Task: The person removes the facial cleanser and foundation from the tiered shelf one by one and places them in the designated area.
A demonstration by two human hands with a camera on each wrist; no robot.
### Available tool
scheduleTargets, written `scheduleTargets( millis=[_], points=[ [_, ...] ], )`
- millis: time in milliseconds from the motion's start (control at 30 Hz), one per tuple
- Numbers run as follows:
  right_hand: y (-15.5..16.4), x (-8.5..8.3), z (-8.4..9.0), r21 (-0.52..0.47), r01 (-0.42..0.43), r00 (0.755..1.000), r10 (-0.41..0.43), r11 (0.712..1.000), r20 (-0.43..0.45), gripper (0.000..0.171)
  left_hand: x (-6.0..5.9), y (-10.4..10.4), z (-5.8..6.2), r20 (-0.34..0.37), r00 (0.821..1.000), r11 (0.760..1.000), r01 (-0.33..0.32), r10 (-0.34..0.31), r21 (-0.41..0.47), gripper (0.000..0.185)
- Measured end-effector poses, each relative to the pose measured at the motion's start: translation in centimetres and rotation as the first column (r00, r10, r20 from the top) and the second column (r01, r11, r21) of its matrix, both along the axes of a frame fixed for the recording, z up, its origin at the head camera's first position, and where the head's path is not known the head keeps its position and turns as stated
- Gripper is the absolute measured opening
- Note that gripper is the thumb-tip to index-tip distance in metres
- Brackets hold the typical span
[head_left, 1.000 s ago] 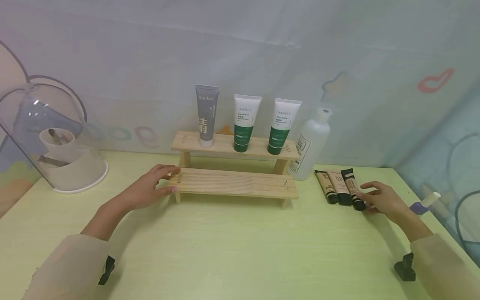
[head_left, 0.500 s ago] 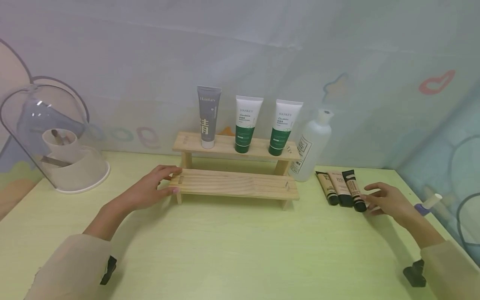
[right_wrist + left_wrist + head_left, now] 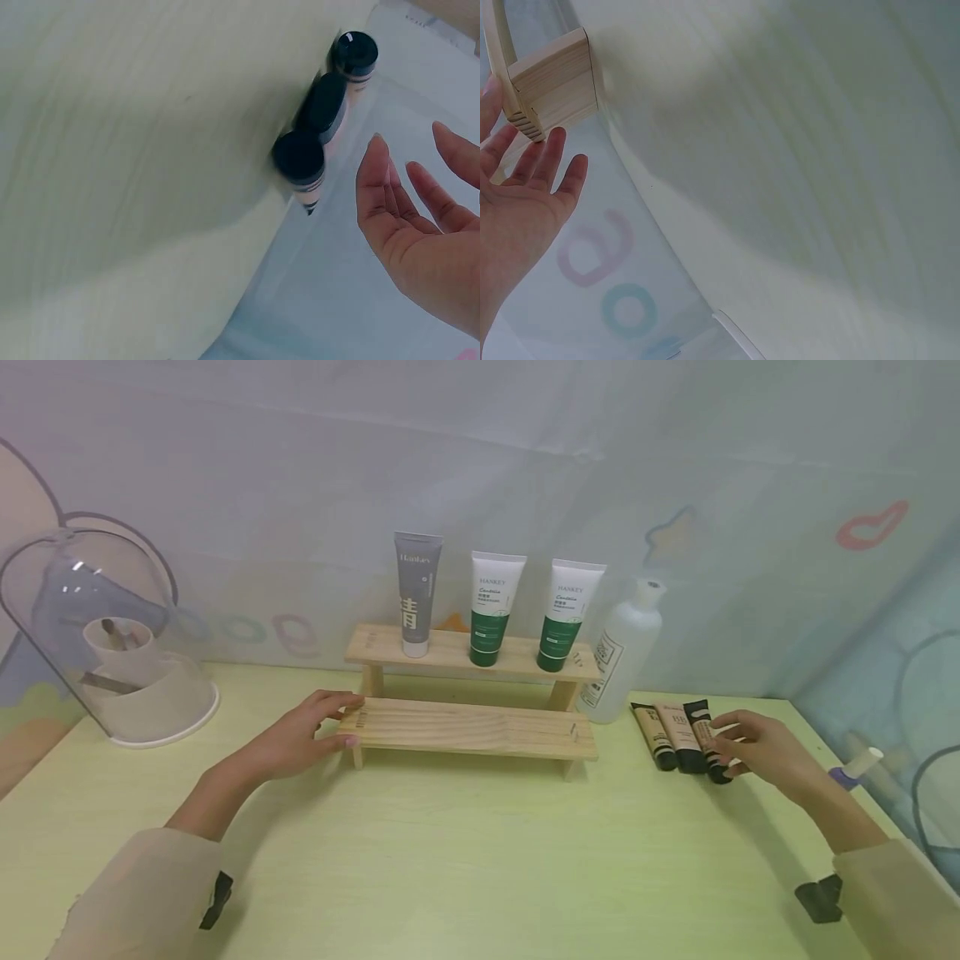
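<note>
Desk [image 3: 465, 860], pale yellow-green, against a patterned backdrop. Far left: clear domed organiser [image 3: 105, 635] with a cream base, brushes standing in its inner cup.

Left hand [image 3: 296, 739] rests against the left end of the wooden two-step rack [image 3: 468, 727]; fingers [image 3: 551, 154] straight and slightly spread, thumb against the end of the lower step, nothing gripped. Left wrist view shows the fingertips at the end grain of the step.

Upper step carries three tubes standing on their caps: grey tube [image 3: 414, 593], then two white-and-green tubes [image 3: 491, 607] side by side. White bottle [image 3: 622, 652] stands just beside the rack's right end, leaning slightly.

Right of the rack, three small black-capped tubes [image 3: 678, 735] lie flat on the desk, side by side and touching, caps toward the person. Right hand [image 3: 757, 747] hovers at the rightmost of them; fingers [image 3: 386, 191] relaxed and apart, holding nothing. Cannot tell from the head view if the fingertips touch it; right wrist view shows a gap.

Far right edge: small purple bottle with white cap [image 3: 855, 767].
</note>
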State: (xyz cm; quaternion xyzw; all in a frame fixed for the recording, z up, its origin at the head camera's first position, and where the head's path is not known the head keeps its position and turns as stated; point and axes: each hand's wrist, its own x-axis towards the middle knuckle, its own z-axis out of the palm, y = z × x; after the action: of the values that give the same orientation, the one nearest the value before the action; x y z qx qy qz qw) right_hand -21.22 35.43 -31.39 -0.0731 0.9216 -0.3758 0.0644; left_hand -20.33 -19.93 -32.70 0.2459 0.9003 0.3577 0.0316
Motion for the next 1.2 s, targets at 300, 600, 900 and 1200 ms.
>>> scheduleTargets(
  millis=[300,600,900,1200],
  points=[
    [-2.4,-0.6,0.6,-0.034,-0.041,0.999,0.041,0.999,-0.023,0.043,0.0,0.0,0.0,-0.014,1.000,1.000,0.004,-0.004,0.002,0.053],
    [-5.2,-0.7,1.3,-0.032,-0.114,0.993,0.113,0.993,-0.042,0.036,0.0,0.1,0.0,-0.001,1.000,1.000,-0.001,0.001,0.003,0.054],
    [-8.2,-0.6,1.8,-0.040,-0.162,0.986,0.161,0.986,-0.033,0.035,0.0,0.1,0.2,-0.001,1.000,1.000,-0.003,0.003,-0.003,0.054],
    [-10.4,-0.7,1.7,-0.033,-0.209,0.978,0.208,0.977,-0.035,0.032,-0.1,0.0,0.1,0.010,1.000,1.000,0.001,-0.001,-0.007,0.054]
  ],
)
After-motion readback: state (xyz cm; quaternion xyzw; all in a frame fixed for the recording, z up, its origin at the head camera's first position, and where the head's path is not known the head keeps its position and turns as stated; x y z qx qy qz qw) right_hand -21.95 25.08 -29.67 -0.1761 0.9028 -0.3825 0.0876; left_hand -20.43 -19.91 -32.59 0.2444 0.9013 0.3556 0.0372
